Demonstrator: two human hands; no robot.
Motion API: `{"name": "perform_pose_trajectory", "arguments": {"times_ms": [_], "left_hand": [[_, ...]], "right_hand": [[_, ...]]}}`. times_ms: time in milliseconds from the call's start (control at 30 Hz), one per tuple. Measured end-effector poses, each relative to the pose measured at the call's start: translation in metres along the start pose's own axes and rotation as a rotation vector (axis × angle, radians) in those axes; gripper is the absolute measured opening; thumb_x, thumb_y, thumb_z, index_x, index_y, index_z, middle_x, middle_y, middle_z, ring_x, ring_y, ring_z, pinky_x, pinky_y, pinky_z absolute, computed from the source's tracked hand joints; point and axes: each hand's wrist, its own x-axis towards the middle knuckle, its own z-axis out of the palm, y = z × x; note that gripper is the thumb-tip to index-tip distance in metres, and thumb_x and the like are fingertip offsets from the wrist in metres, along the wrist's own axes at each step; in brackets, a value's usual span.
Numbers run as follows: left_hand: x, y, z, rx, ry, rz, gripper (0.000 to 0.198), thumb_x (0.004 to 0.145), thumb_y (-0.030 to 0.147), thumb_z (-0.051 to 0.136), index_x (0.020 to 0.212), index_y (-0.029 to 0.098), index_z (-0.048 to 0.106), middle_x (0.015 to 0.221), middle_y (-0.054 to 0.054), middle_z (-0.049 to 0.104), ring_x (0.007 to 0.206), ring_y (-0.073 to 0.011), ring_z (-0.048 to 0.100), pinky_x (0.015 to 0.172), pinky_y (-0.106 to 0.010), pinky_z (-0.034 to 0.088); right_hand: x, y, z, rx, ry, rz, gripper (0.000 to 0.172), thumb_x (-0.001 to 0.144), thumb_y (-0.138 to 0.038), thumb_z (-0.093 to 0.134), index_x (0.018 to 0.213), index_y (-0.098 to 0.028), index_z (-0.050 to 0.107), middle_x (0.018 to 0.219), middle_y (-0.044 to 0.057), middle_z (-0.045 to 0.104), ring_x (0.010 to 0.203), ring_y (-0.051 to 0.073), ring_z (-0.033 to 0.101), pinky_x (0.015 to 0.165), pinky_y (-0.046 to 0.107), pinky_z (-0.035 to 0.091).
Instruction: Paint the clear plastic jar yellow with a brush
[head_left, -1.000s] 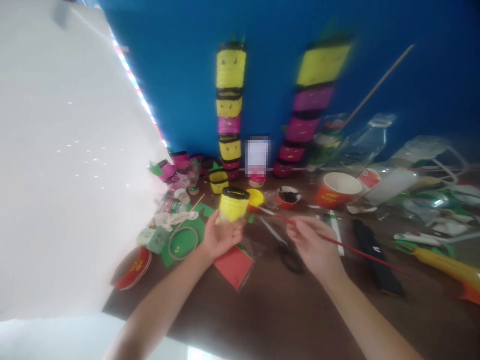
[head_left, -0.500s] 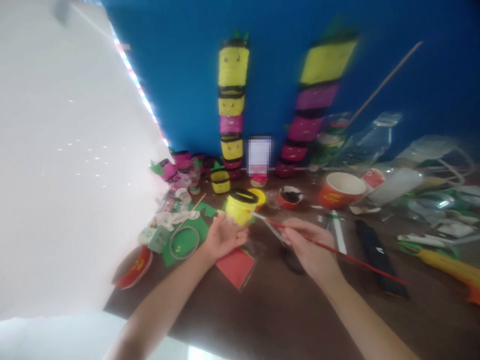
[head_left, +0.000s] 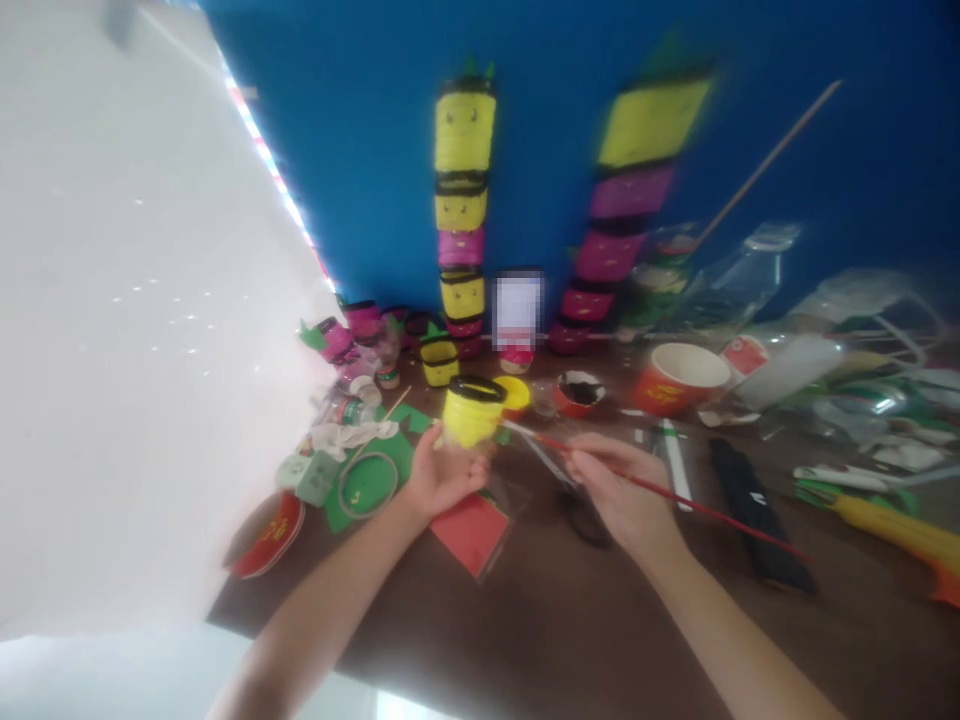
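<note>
Cluttered brown desk (head_left: 570,620), blue wall: left hand (head_left: 442,475) cups yellow pot (head_left: 471,410) steady near far edge; right hand (head_left: 626,495) pinches red brush (head_left: 675,497), tip touching pot side

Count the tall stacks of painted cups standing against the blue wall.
2. One upright stack rises behind the yellow cup in the left hand; one leaning stack, blurred, stands beyond the paintbrush in the right hand. Loose cups at their feet may hide more.

Blue wall (head_left: 750,60) behind; white wall (head_left: 112,350) left; brown table (head_left: 562,630)
</note>
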Motion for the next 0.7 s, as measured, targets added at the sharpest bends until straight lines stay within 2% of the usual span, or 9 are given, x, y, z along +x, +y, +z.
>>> {"name": "perform_pose_trajectory", "arguments": {"times_ms": [133, 267, 433, 567, 700], "left_hand": [[-0.002, 0.000, 0.001, -0.021, -0.019, 0.015, 0.056, 0.071, 0.050, 0.053, 0.107, 0.008, 0.052, 0.087, -0.012, 0.058, 0.066, -0.0128, 0.054, 0.060, -0.023, 0.043], [0.000, -0.001, -0.001, 0.023, -0.044, 0.074, 0.055, 0.070, 0.048, 0.057, 0.108, 0.009, 0.053, 0.092, -0.013, 0.060, 0.072, -0.0151, 0.057, 0.066, -0.025, 0.045], [0.004, -0.004, -0.006, 0.130, -0.065, 0.140, 0.048, 0.071, 0.043, 0.061, 0.107, 0.012, 0.056, 0.097, -0.013, 0.063, 0.084, -0.0199, 0.060, 0.076, -0.031, 0.044], [0.003, -0.005, -0.006, 0.172, -0.069, 0.148, 0.042, 0.071, 0.040, 0.062, 0.103, 0.014, 0.058, 0.096, -0.012, 0.064, 0.084, -0.0205, 0.061, 0.078, -0.032, 0.043], [0.003, -0.004, -0.005, 0.166, -0.035, 0.114, 0.046, 0.071, 0.042, 0.061, 0.106, 0.013, 0.057, 0.095, -0.012, 0.064, 0.079, -0.0196, 0.061, 0.074, -0.032, 0.043]], "right_hand": [[0.003, 0.001, -0.004, 0.030, 0.026, 0.026, 0.019, 0.059, -0.033, 0.079, 0.072, -0.022, 0.070, 0.066, 0.001, 0.066, 0.055, 0.010, 0.057, 0.050, 0.022, 0.047], [0.004, -0.011, -0.002, 0.132, 0.068, 0.016, 0.018, 0.055, -0.031, 0.080, 0.066, -0.022, 0.070, 0.062, 0.000, 0.064, 0.051, 0.009, 0.056, 0.046, 0.021, 0.045], [-0.004, -0.029, 0.010, 0.164, 0.018, -0.005, 0.016, 0.054, -0.030, 0.080, 0.061, -0.022, 0.069, 0.069, 0.001, 0.064, 0.052, 0.009, 0.056, 0.045, 0.021, 0.046], [-0.008, -0.023, 0.014, 0.097, -0.049, -0.042, 0.014, 0.059, -0.032, 0.078, 0.061, -0.022, 0.068, 0.067, 0.001, 0.063, 0.051, 0.009, 0.054, 0.043, 0.021, 0.044], [-0.006, -0.010, 0.008, 0.019, -0.045, -0.045, 0.014, 0.063, -0.033, 0.075, 0.066, -0.021, 0.069, 0.071, 0.002, 0.064, 0.053, 0.009, 0.054, 0.044, 0.021, 0.044]]}}
